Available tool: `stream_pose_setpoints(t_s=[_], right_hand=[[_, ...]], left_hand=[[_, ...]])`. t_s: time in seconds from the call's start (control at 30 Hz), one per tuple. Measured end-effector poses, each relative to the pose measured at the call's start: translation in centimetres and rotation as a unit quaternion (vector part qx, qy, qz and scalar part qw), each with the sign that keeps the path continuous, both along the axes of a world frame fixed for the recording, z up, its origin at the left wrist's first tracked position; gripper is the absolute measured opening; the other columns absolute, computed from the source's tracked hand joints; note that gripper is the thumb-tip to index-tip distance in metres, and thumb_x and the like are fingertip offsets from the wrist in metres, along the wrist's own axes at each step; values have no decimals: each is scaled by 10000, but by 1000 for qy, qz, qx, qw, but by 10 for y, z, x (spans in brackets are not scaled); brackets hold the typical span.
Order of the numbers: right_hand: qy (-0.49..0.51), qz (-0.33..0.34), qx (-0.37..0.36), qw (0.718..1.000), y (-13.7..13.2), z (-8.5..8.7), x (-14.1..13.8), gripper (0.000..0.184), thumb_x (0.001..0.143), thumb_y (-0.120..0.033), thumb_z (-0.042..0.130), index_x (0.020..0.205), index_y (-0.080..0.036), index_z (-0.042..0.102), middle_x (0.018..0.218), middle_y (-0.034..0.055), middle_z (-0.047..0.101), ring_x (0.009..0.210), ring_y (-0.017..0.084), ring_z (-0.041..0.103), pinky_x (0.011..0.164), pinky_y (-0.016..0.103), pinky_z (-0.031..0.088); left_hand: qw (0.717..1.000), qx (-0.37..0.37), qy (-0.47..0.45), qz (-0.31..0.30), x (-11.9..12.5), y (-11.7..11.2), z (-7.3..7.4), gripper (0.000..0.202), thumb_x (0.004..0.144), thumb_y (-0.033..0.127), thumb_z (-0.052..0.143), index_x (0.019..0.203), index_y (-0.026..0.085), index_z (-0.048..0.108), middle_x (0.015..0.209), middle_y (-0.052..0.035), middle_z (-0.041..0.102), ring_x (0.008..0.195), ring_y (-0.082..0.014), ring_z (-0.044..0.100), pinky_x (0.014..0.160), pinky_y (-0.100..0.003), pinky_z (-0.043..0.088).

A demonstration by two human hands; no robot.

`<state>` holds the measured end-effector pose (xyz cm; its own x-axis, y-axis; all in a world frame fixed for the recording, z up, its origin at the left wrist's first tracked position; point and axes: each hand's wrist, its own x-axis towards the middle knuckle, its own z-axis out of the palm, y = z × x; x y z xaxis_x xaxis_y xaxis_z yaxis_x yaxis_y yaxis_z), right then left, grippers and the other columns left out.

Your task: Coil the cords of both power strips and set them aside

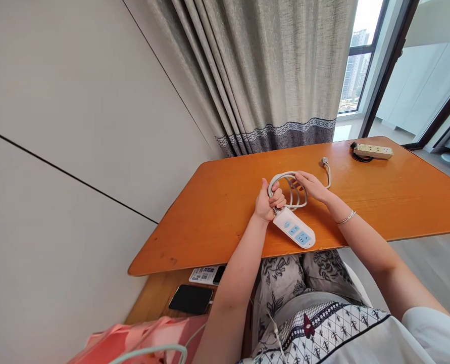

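Observation:
A white power strip (293, 228) with light-blue socket panels lies slanted near the front edge of the wooden table. Its white cord (299, 206) is looped into several coils just above it. My left hand (270, 199) is closed around the coils close to where the cord leaves the strip. On the other side of the loops, my right hand (308, 186) has its fingers curled on the cord, partly hidden behind it. The free end trails to the right and bends back to a plug (325, 161) lying on the table.
A second, cream power strip (373, 151) with a black cord sits at the table's (209, 217) far right. Below the front edge at left are a black phone (190, 299) and a pink bag (141, 344). A curtain (278, 65) hangs behind; a white wall stands left.

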<state>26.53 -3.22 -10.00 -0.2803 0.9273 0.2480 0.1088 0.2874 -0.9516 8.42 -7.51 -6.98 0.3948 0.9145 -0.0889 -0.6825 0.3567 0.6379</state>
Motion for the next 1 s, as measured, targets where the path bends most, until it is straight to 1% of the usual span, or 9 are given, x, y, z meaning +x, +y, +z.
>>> stream_pose_setpoints(t_s=[0.1,0.2,0.27,0.37,0.5,0.67,0.77,0.87,1.0], right_hand=[[0,2,12,1000,0,-2,-1,488,948,-609,509,1082,-180,698,1047,68,718,895,180,620,809,305,505],[17,35,-29,999,-2,-4,-3,448,981,-554,494,1118,-178,695,1060,71,729,940,185,641,861,310,509],[34,64,-80,994,-4,-6,-5,458,985,-554,489,1134,-169,688,971,66,727,866,182,656,810,309,527],[63,68,-121,988,-5,-7,-9,520,947,-630,514,1072,-155,683,725,16,628,634,148,589,619,278,505],[101,17,-43,994,-4,-6,-16,618,849,-756,563,967,-159,670,588,-55,421,518,108,458,493,244,392],[105,-33,18,994,-4,-4,-17,680,802,-830,546,953,-174,642,600,-72,356,497,94,398,488,253,364],[90,-52,27,994,-4,-4,-15,706,798,-850,523,951,-170,635,608,-73,354,482,89,371,475,256,344],[66,-66,33,995,-5,-5,-13,718,810,-856,487,946,-167,633,619,-66,368,481,90,369,470,259,337],[23,-85,36,995,-3,-7,-10,720,834,-847,448,951,-162,635,628,-57,392,490,95,387,468,258,331]], left_hand=[[1000,-10,-16,2,-1,0,-1,612,1043,554,82,633,192,358,428,112,66,305,-47,61,337,-144,175],[999,-5,-37,18,-3,1,0,581,1058,524,103,644,195,344,437,117,56,308,-45,54,340,-139,176],[999,-3,-45,29,-5,1,0,562,1064,512,120,654,198,342,441,119,59,314,-45,50,341,-134,180],[998,-7,-38,40,-6,3,0,543,1060,530,162,666,201,341,438,118,79,326,-48,45,342,-130,197],[998,12,-7,59,-5,4,-2,591,991,673,229,650,202,336,433,111,110,346,-48,49,344,-133,232],[996,51,38,61,-3,5,-6,607,939,719,364,673,184,473,441,107,175,352,-41,132,387,-144,315],[993,66,60,75,-2,8,-8,522,965,637,460,802,164,608,494,88,342,359,-30,229,438,-159,393],[988,74,79,113,-1,12,-11,435,972,561,531,868,152,636,683,28,574,389,-22,334,462,-195,444],[972,80,125,182,1,17,-19,328,976,453,561,890,145,633,869,-34,671,473,-50,493,487,-228,495]])
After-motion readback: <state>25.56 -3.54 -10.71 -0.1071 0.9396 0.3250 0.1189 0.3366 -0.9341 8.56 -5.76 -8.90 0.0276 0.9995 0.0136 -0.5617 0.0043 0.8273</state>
